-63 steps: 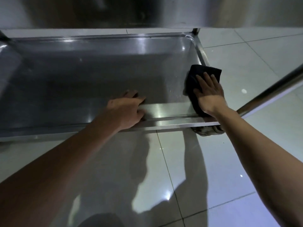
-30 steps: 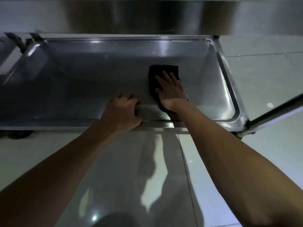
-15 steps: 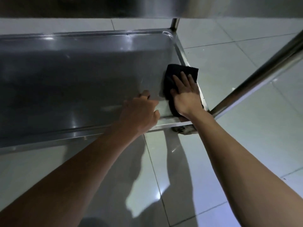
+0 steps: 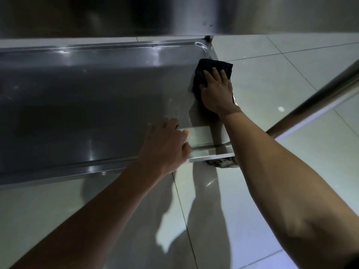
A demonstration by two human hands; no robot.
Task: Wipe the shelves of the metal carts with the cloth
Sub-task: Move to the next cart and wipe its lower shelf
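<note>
Head view: the low shelf (image 4: 87, 105) of a metal cart fills the left, dim and streaked with glare, so how much of it is already clean cannot be told. The left hand (image 4: 165, 146) grips the shelf's near rim, fingers curled over the edge to steady it. To the right, the right hand (image 4: 216, 92) lies flat with fingers spread, pressing the black cloth (image 4: 213, 68) onto the shelf's right end, near the far corner and over the side rim. Wiping looks under way at this end; the shelf above (image 4: 136, 14) and any other carts seemingly remain. Furthest right, a cart post (image 4: 320, 98) slants over floor tiles (image 4: 291, 171).
</note>
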